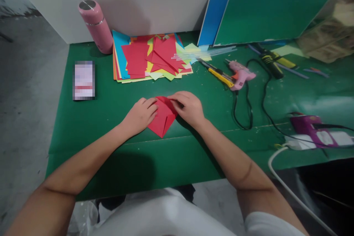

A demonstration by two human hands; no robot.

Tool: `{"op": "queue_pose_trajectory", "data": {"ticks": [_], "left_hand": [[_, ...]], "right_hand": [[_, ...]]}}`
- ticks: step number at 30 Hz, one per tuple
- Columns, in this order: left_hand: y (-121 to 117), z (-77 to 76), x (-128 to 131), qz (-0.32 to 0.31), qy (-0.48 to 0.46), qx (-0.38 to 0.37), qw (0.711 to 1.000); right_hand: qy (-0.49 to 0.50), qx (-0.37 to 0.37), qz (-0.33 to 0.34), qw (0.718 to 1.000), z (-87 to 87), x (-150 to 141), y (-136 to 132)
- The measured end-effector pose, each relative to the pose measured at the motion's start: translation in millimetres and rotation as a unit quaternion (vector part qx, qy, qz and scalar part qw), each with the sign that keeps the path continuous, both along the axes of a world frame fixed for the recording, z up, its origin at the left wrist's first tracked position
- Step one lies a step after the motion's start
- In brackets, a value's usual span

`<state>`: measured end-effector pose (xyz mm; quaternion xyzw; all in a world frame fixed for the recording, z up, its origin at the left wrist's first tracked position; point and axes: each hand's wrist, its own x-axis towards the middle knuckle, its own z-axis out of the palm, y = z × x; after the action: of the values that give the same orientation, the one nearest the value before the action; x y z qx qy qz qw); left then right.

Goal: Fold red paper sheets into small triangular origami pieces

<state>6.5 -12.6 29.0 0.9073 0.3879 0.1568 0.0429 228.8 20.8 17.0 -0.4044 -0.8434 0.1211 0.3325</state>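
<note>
A folded piece of red paper lies on the green table with one corner pointing toward me. My left hand holds its left side, fingers curled over the upper left edge; the thumb is hidden. At the upper right edge, my right hand pinches a raised flap of the same paper between thumb and fingers. Crease lines and a narrow folded opening show on the lower right part of the paper.
Behind the hands lies a stack of coloured paper. A pink bottle stands at its left, near a blurred-out card. To the right are a yellow utility knife, a pink glue gun, cables and a power strip.
</note>
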Motion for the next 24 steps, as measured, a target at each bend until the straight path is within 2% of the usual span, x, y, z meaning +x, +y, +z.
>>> {"op": "queue_pose_trajectory", "data": {"ticks": [4,8,14,24], "left_hand": [[0,-2.6,1,0.007,-0.003,-0.007,1.000],[-1,-3.3,2,0.011,-0.002,-0.008,1.000],[-2,-0.9,2,0.013,-0.001,0.003,1.000],[-1,-4.6,2,0.030,-0.002,-0.020,0.999]], "right_hand": [[-0.066,0.040,0.059,0.995,0.0,5,3],[-0.112,0.056,0.084,0.988,-1.0,9,6],[-0.113,0.053,0.107,0.986,-2.6,14,8],[-0.142,0.053,0.123,0.981,0.0,15,9]]}}
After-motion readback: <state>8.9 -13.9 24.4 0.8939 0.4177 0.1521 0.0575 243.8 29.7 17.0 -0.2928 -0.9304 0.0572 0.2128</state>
